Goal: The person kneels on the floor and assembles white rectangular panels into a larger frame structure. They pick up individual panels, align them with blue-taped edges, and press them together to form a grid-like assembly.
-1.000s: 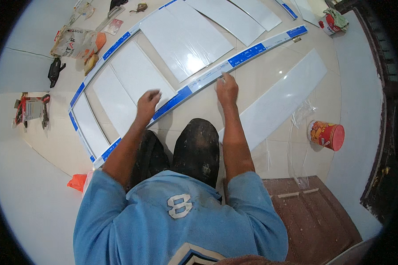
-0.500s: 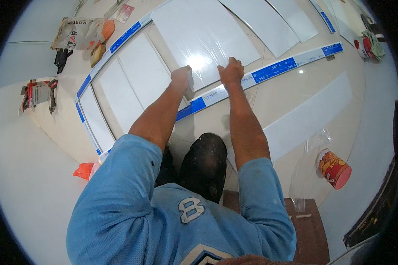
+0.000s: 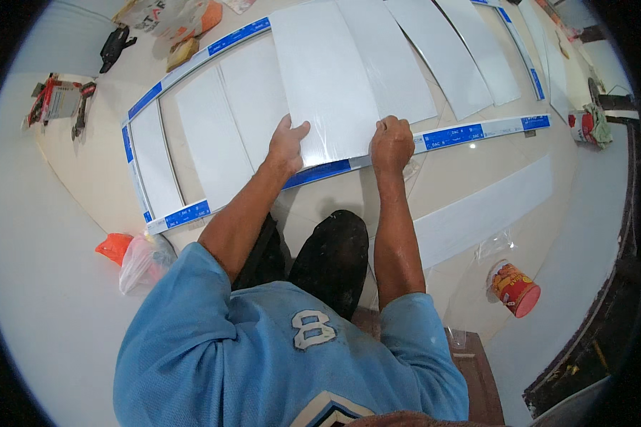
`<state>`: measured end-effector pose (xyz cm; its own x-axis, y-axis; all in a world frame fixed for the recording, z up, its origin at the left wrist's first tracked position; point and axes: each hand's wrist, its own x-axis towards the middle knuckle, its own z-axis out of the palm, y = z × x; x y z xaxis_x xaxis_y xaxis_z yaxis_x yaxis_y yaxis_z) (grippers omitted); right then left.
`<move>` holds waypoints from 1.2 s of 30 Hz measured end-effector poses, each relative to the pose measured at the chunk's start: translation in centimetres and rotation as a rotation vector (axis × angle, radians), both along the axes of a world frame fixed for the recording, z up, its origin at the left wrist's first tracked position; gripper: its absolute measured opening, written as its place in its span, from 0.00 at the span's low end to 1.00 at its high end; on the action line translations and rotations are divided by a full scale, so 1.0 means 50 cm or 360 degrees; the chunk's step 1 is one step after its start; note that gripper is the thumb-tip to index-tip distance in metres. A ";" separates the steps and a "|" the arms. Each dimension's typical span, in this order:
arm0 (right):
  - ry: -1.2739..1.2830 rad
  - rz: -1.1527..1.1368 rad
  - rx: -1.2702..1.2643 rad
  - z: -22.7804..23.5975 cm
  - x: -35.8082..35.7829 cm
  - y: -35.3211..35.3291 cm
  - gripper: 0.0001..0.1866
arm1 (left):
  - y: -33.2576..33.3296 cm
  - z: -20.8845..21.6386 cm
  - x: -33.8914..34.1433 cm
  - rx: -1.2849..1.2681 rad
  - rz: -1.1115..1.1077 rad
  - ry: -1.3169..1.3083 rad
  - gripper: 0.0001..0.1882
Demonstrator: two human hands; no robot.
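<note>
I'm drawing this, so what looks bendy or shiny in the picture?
Head view: fisheye distortion bows the far blue-and-white frame rail and blackens the corners; head view: pale glare streaks the white panel by the left hand; head view: a small bright glint shows on the floor tiles.
</note>
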<state>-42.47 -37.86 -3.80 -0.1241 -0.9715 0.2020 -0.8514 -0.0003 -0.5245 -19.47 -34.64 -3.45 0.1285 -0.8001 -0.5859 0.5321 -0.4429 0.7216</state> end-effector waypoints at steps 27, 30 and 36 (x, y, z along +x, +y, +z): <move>-0.0271 0.0298 -0.0171 0.162 0.213 0.392 0.15 | 0.473 0.106 0.237 -0.0337 0.0359 0.0056 0.25; -0.0484 0.0362 0.0101 0.190 0.221 0.418 0.15 | 0.491 0.122 0.249 -0.0451 0.0379 0.0131 0.25; -0.0150 0.0461 -0.0307 0.217 0.258 0.437 0.08 | 0.515 0.136 0.264 -0.0512 0.0400 0.0054 0.24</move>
<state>-29.55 -16.03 7.03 0.1238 -0.9143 0.3858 -0.7493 -0.3410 -0.5677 -6.27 -8.91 3.37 0.3284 -0.8894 -0.3180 0.6211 -0.0503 0.7821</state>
